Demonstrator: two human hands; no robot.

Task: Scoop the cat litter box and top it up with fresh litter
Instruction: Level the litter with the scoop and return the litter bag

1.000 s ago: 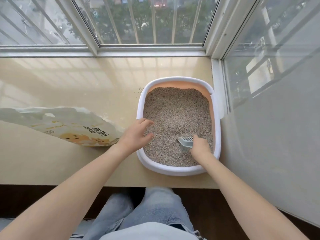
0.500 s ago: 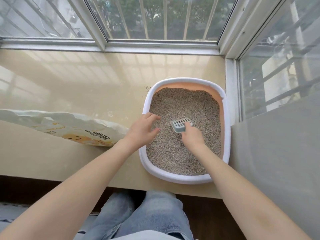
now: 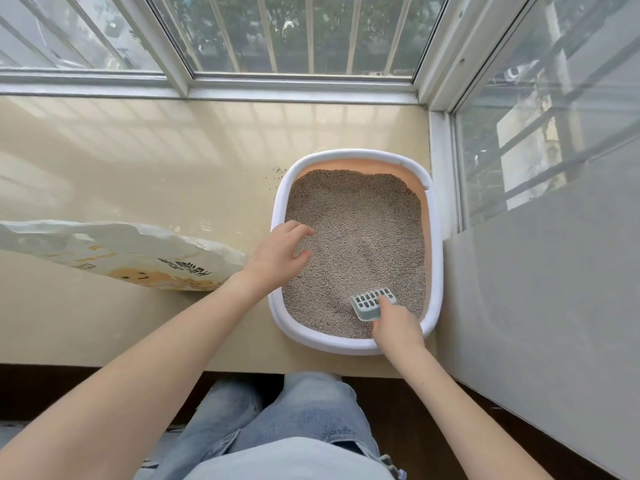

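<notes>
Grey litter (image 3: 360,230) fills the litter box (image 3: 437,258), a white-rimmed tray with a peach inner wall that sits on the beige surface (image 3: 138,161) in the corner by the windows. My right hand (image 3: 396,323) is clenched around the handle of the pale slotted scoop (image 3: 371,302), whose head is down in the litter at the near end of the box, close to the near rim. My left hand (image 3: 277,254) rests on the left rim, grasping nothing, fingers loosely curled over the litter. Just left of that wrist, the litter bag (image 3: 114,251) lies on its side on the surface. A few stray grains (image 3: 278,171) lie outside the far left corner of the box.
</notes>
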